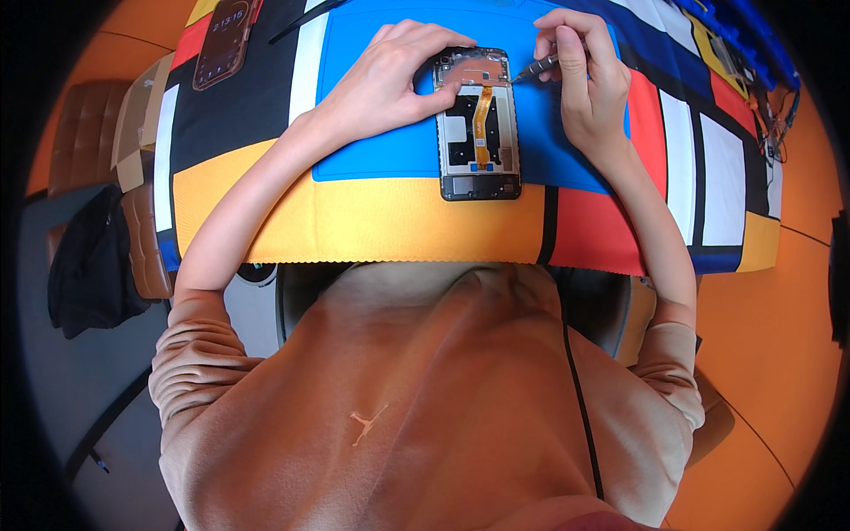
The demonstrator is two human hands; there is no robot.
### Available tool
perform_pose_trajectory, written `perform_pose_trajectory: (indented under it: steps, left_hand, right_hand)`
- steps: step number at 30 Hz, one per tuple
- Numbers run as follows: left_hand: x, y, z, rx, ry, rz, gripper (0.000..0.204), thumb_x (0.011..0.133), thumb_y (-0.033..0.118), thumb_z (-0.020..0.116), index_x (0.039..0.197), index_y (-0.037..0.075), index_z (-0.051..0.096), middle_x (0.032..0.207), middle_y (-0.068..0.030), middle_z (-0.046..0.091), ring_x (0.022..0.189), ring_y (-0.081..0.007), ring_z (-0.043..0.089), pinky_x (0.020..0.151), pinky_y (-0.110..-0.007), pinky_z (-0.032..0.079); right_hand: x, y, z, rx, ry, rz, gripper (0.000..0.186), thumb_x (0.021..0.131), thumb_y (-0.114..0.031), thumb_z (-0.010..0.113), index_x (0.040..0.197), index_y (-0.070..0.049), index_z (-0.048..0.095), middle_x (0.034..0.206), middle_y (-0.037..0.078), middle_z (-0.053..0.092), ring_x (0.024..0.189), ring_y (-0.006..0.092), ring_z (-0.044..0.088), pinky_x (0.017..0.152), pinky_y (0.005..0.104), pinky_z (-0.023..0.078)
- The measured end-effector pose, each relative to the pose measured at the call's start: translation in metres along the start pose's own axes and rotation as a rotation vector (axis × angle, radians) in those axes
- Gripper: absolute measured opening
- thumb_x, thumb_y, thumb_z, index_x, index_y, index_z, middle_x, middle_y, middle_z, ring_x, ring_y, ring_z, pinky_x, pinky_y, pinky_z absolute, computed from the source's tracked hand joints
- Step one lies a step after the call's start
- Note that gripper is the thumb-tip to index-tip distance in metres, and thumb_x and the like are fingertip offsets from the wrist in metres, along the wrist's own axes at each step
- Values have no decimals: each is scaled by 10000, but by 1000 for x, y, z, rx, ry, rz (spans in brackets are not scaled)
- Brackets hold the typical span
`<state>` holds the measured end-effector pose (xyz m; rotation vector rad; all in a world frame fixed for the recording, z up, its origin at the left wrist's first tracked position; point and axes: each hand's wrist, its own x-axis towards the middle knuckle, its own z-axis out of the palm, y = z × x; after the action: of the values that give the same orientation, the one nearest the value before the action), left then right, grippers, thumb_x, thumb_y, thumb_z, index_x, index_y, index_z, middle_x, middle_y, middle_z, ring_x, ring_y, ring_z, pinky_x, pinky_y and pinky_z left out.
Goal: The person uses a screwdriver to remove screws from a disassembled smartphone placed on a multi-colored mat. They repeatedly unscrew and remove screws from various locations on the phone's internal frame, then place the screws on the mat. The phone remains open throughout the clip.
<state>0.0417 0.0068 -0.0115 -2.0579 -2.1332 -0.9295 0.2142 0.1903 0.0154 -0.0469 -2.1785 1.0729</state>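
From where I stand, the person is bent over a cloth-covered tabletop (381, 221), with an opened phone (506, 133) in front of them. It lies with most of its length on a blue mat (376, 115), its near end crossing the mat's edge onto the yellow band. The back is off, and an orange ribbon (483, 119) runs down the middle. The left hand (403, 75) holds the phone by its far left corner, forefinger at the top edge and thumb spread apart from it, pressing at the left side. The right hand (589, 88) pinches a dark screwdriver (537, 68), its tip pointing at the phone's right edge near the top; I can't tell whether it touches. Away to the left, a second phone (223, 49) rests on the tabletop with its screen lit. Past the tabletop's left edge I see a cardboard box (137, 133) and a black garment or bag (97, 265); wires (775, 124) tangle at the far right. The person's tan sleeves (199, 358) are pushed up to about the elbows.
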Motion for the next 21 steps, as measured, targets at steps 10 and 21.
perform_pose_trajectory:
  steps: [10, 21]
  left_hand:
    - [0, -2, 3, -12, 10, 6, 502, 882, 264, 693, 1362, 131, 624, 1285, -116, 637, 1210, -278, 567, 1103, -414, 419]
    - [0, -1, 2, -16, -17, -22, 497, 899, 289, 684, 1368, 138, 621, 1292, -119, 633, 1221, -275, 567, 1099, -427, 429]
  right_hand:
    - [15, 1, 0, -159, -102, -245, 215, 898, 70, 621, 1004, -37, 466, 990, 103, 577, 750, 165, 529, 691, 271, 453]
    - [19, 5, -1, -182, -100, -378, 285, 781, 109, 606, 916, -54, 416, 1025, 160, 582, 865, 243, 576, 760, 308, 456]
